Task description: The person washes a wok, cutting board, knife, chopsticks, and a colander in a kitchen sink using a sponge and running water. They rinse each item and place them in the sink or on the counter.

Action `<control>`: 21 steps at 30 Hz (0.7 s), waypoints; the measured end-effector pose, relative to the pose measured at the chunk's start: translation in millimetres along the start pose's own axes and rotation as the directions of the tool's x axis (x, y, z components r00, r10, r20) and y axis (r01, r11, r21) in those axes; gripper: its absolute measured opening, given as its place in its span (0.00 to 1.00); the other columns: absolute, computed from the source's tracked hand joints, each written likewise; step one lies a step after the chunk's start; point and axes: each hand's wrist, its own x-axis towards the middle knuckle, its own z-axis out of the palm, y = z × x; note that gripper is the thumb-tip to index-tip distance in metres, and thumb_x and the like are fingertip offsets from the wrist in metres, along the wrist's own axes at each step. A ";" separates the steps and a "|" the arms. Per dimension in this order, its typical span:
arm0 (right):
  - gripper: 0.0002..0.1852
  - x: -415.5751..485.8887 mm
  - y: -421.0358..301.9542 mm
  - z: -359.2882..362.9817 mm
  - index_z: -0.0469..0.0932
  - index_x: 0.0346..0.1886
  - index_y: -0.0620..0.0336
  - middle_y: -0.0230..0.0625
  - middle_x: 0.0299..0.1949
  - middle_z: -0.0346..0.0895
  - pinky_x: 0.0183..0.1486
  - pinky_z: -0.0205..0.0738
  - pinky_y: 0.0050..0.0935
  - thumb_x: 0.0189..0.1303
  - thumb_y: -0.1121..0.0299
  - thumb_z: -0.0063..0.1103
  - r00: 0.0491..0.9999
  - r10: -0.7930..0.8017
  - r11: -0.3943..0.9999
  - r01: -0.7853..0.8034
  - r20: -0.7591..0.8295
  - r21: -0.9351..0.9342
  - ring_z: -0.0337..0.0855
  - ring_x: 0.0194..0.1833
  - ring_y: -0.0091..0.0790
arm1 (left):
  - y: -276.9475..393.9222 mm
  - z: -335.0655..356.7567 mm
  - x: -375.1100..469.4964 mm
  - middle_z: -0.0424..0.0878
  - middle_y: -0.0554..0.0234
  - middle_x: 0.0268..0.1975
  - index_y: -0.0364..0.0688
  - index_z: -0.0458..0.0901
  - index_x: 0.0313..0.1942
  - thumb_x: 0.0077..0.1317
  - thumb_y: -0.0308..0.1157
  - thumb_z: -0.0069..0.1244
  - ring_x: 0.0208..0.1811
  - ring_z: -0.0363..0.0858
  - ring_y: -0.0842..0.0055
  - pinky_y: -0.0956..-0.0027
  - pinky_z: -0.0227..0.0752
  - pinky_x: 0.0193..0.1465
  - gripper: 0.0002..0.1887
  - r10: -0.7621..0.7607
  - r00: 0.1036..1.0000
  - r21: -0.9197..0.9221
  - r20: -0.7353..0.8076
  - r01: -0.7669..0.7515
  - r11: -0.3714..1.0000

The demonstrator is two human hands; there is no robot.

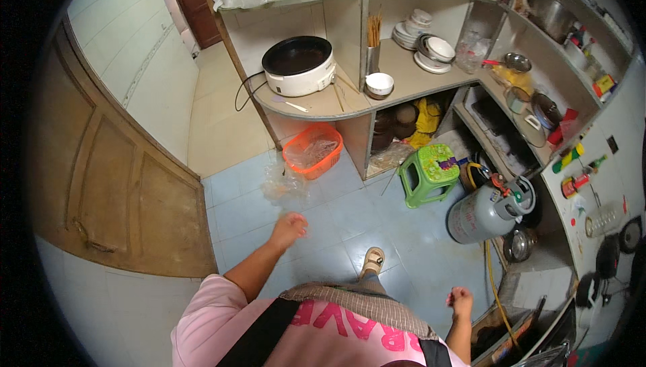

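My left hand [289,229] hangs over the blue tiled floor with fingers loosely curled and holds nothing that I can see. Nearest to it are a clear plastic bag [282,185] on the floor and an orange plastic basket [337,157] with clear plastic in it. My right hand [460,300] is low at the right, its fingers curled in; whether it holds anything small is hidden. Beyond it a grey gas cylinder [474,218] stands beside a green plastic stool [433,177].
A wooden door [136,165] stands at the left. Ahead, a white electric pan [298,74], a white bowl [379,83] and stacked dishes [434,51] sit on a curved counter. A yellow hose [490,276] runs down at the right, below a counter with bottles [575,185].
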 end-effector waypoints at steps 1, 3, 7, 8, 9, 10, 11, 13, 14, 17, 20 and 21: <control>0.08 23.1 -18.5 7.2 0.71 0.26 0.59 0.31 0.17 0.70 0.17 0.63 0.24 0.58 0.68 0.51 0.996 -0.057 0.997 0.060 0.068 -0.052 0.71 0.16 0.24 | 7.5 -12.3 14.9 0.78 0.60 0.33 0.37 0.73 0.37 0.61 0.29 0.42 0.27 0.75 0.78 0.74 0.72 0.31 0.07 0.025 0.999 -0.035 -0.044 -0.027 0.999; 0.08 65.6 -68.4 35.5 0.71 0.26 0.60 0.32 0.17 0.71 0.17 0.62 0.22 0.59 0.68 0.51 0.995 -0.081 0.994 0.085 0.057 -0.073 0.70 0.16 0.23 | 30.9 -24.4 41.0 0.78 0.60 0.32 0.36 0.73 0.36 0.62 0.30 0.42 0.25 0.75 0.77 0.74 0.71 0.30 0.08 0.033 0.988 -0.091 -0.151 -0.047 0.995; 0.08 146.8 -190.7 110.7 0.71 0.25 0.63 0.32 0.18 0.71 0.18 0.62 0.21 0.59 0.72 0.49 0.878 -0.308 0.893 0.399 0.365 -0.206 0.68 0.16 0.23 | 113.7 -54.1 82.1 0.77 0.60 0.32 0.36 0.74 0.37 0.62 0.33 0.42 0.24 0.74 0.78 0.75 0.70 0.29 0.10 0.096 0.933 -0.092 -0.347 -0.136 0.986; 0.07 157.0 -225.4 136.9 0.71 0.25 0.63 0.32 0.18 0.71 0.19 0.63 0.21 0.58 0.72 0.50 0.833 -0.330 0.874 0.447 0.445 -0.188 0.69 0.17 0.22 | 126.4 -62.3 94.4 0.77 0.61 0.32 0.36 0.74 0.37 0.62 0.33 0.42 0.24 0.74 0.78 0.75 0.70 0.28 0.10 0.132 0.916 -0.086 -0.379 -0.177 0.980; 0.06 163.6 -258.8 167.1 0.71 0.26 0.64 0.32 0.18 0.70 0.19 0.63 0.21 0.58 0.72 0.50 0.779 -0.351 0.853 0.494 0.520 -0.165 0.69 0.17 0.22 | 137.8 -71.3 106.6 0.77 0.61 0.32 0.37 0.74 0.38 0.63 0.34 0.41 0.24 0.74 0.79 0.75 0.69 0.28 0.10 0.154 0.890 -0.068 -0.429 -0.201 0.977; 0.06 169.5 -288.7 196.6 0.71 0.26 0.64 0.31 0.18 0.70 0.19 0.63 0.21 0.57 0.72 0.51 0.725 -0.356 0.847 0.517 0.590 -0.124 0.69 0.17 0.22 | 150.6 -78.2 116.6 0.77 0.62 0.32 0.37 0.74 0.38 0.63 0.34 0.42 0.24 0.74 0.79 0.76 0.69 0.28 0.10 0.152 0.879 -0.091 -0.451 -0.215 0.972; 0.06 174.4 -316.7 228.4 0.71 0.26 0.63 0.31 0.18 0.70 0.19 0.63 0.21 0.57 0.72 0.51 0.665 -0.362 0.841 0.536 0.653 -0.079 0.69 0.17 0.22 | 162.5 -85.8 128.4 0.77 0.62 0.32 0.37 0.74 0.38 0.63 0.35 0.42 0.24 0.74 0.80 0.76 0.69 0.28 0.11 0.153 0.868 -0.111 -0.472 -0.231 0.967; 0.05 169.2 -374.6 292.3 0.70 0.28 0.63 0.30 0.18 0.70 0.20 0.63 0.21 0.57 0.72 0.52 0.585 -0.364 0.770 0.627 0.725 -0.119 0.69 0.17 0.21 | 176.4 -105.6 156.8 0.77 0.62 0.31 0.37 0.74 0.39 0.63 0.34 0.42 0.22 0.73 0.81 0.78 0.68 0.25 0.11 0.155 0.846 -0.110 -0.509 -0.243 0.964; 0.05 173.5 -394.6 323.9 0.70 0.29 0.63 0.29 0.19 0.71 0.19 0.63 0.21 0.57 0.72 0.51 0.545 -0.358 0.786 0.614 0.758 -0.070 0.70 0.17 0.21 | 184.7 -115.9 174.2 0.77 0.62 0.31 0.36 0.74 0.39 0.63 0.34 0.42 0.21 0.73 0.81 0.78 0.68 0.24 0.11 0.160 0.839 -0.106 -0.520 -0.250 0.962; 0.05 189.5 -446.8 410.9 0.71 0.31 0.63 0.29 0.21 0.72 0.17 0.63 0.19 0.58 0.71 0.50 0.547 -0.271 0.890 0.457 0.792 -0.010 0.69 0.17 0.19 | 208.8 -150.6 238.8 0.77 0.62 0.30 0.35 0.74 0.38 0.62 0.36 0.43 0.19 0.73 0.81 0.78 0.68 0.21 0.12 0.162 0.845 -0.049 -0.509 -0.216 0.975; 0.04 222.7 -485.2 492.2 0.72 0.33 0.61 0.31 0.23 0.73 0.16 0.63 0.18 0.58 0.73 0.48 0.636 -0.267 0.913 0.406 0.724 -0.021 0.71 0.18 0.21 | 228.0 -195.2 323.5 0.78 0.58 0.29 0.33 0.75 0.37 0.61 0.40 0.45 0.20 0.76 0.76 0.74 0.70 0.22 0.16 0.281 0.825 0.180 -0.490 -0.219 0.959; 0.05 232.1 -496.0 517.9 0.72 0.34 0.62 0.32 0.23 0.73 0.16 0.62 0.19 0.58 0.71 0.48 0.681 -0.260 0.921 0.387 0.685 -0.035 0.71 0.18 0.22 | 239.6 -207.3 353.1 0.80 0.56 0.30 0.33 0.76 0.36 0.61 0.41 0.44 0.23 0.78 0.71 0.70 0.72 0.25 0.17 0.304 0.812 0.250 -0.497 -0.202 0.947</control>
